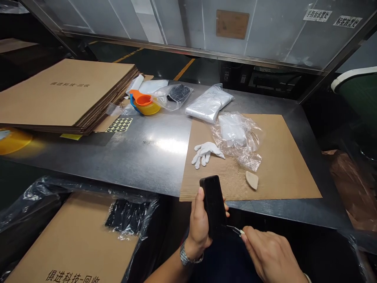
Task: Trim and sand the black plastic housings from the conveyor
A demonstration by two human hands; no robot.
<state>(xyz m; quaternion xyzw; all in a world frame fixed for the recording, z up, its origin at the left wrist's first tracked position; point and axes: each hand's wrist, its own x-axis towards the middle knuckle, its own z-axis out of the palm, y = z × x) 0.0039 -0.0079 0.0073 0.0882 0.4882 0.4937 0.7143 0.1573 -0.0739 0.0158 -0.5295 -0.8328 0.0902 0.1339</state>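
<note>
"Holding anything?"

"My left hand (199, 226) is wrapped round a black, flat rectangular block (214, 198) near the front edge of the grey metal surface (153, 157); my right hand (272, 251) pinches a slim silvery tool (235, 228), tip beside the block (whether touching, I can't tell)."

Cardboard stack (67, 94) cropped, tool tip (229, 226) unclear
</note>
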